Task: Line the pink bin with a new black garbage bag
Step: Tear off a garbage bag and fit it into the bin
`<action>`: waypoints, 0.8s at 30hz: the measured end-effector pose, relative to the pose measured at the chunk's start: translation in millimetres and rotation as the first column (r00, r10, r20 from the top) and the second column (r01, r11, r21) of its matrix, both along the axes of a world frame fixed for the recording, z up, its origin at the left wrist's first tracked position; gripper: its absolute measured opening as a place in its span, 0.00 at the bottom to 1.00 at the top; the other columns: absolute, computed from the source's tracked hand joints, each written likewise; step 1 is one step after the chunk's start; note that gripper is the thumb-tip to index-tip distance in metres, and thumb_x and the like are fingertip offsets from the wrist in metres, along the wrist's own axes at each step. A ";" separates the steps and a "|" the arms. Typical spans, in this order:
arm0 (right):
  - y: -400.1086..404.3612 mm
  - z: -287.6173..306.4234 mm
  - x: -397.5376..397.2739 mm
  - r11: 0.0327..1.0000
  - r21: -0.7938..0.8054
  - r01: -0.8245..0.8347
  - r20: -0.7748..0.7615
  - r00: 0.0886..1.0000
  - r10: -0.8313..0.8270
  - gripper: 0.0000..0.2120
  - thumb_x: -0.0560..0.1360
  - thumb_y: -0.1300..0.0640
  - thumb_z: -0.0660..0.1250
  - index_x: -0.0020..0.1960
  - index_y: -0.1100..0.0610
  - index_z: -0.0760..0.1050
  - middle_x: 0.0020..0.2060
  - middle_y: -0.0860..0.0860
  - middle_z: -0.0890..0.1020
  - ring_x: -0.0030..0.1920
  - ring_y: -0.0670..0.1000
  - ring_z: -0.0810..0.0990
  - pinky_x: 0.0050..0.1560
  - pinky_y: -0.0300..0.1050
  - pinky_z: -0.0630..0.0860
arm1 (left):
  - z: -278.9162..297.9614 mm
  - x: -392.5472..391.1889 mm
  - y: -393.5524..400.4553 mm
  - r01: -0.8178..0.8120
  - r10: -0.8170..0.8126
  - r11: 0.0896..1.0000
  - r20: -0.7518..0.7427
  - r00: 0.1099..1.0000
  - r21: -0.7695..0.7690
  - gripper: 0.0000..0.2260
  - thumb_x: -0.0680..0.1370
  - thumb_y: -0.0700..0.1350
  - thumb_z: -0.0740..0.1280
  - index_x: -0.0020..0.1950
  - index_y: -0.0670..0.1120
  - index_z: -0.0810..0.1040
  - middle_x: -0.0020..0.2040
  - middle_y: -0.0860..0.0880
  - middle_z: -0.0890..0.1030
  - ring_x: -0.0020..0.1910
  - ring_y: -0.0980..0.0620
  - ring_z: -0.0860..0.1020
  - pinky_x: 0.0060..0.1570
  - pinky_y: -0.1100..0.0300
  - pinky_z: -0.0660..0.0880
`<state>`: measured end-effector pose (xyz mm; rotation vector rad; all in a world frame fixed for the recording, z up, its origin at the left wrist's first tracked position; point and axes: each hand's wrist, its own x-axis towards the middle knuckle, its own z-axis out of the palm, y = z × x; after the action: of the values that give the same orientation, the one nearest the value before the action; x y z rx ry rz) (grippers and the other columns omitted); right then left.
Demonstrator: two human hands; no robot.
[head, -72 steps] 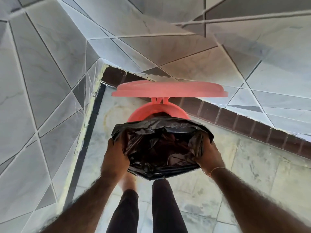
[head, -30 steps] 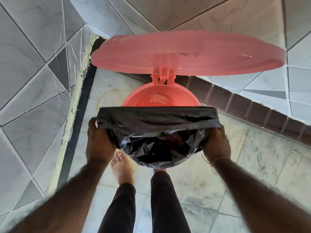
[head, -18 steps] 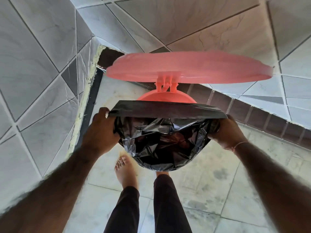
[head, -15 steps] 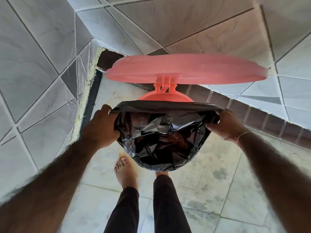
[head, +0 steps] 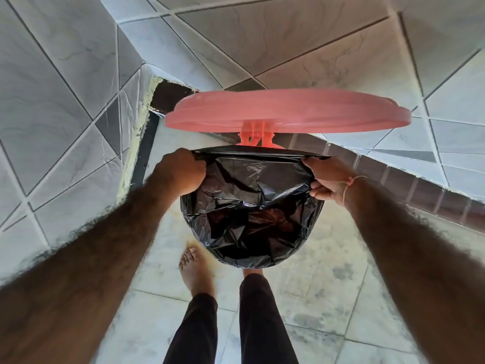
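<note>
Black garbage bag [head: 252, 206] already sits inside the pink bin [head: 273, 146]; left hand [head: 181, 172] and right hand [head: 328, 179] grip its mouth, far rim apparently unfolded.

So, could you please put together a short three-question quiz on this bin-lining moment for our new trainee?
1. True or false: the pink lid is raised above the bin's mouth.
2. Multiple choice: where does the left hand grip the black garbage bag? A) at its bottom B) at the left side of its top edge C) nowhere
3. Fill in: the right hand grips the bag's edge on the ____ side.

Key:
1. True; the lid stands open on its hinge behind the bag.
2. B; the fingers curl over the bag's edge there.
3. Right; a thin thread is tied round that wrist.
</note>
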<state>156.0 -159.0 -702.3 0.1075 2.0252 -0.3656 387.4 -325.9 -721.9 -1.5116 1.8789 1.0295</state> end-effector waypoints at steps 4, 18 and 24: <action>1.8 -13.9 4.5 0.980 -0.026 -0.200 -0.286 0.940 0.184 0.23 0.71 0.40 0.64 0.49 0.60 0.81 0.42 0.55 0.84 0.45 0.58 0.81 0.48 0.49 0.78 | -3.6 -6.7 7.1 0.221 -0.220 0.964 0.021 0.975 -0.150 0.18 0.78 0.51 0.52 0.50 0.41 0.76 0.52 0.37 0.79 0.43 0.37 0.74 0.41 0.55 0.67; 12.2 -36.9 0.7 0.970 -0.221 -0.106 -0.154 0.985 0.073 0.25 0.78 0.42 0.57 0.43 0.62 0.80 0.42 0.61 0.84 0.42 0.57 0.81 0.46 0.52 0.78 | -29.1 -4.5 12.5 -0.412 0.454 0.890 -0.296 0.841 0.195 0.22 0.80 0.57 0.57 0.43 0.41 0.81 0.46 0.41 0.83 0.47 0.40 0.80 0.50 0.48 0.74; 43.6 -39.4 -0.1 0.918 -0.273 0.287 0.074 0.958 -0.277 0.19 0.81 0.51 0.58 0.36 0.59 0.77 0.32 0.55 0.79 0.28 0.51 0.76 0.31 0.41 0.72 | -35.8 20.4 21.9 -0.538 0.618 0.759 -0.146 0.772 0.367 0.17 0.81 0.52 0.59 0.39 0.44 0.77 0.37 0.47 0.78 0.36 0.50 0.74 0.38 0.58 0.67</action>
<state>156.0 -115.4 -741.7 0.2287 1.9047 -0.8254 407.8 -304.0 -757.7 -1.8863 1.3031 1.7910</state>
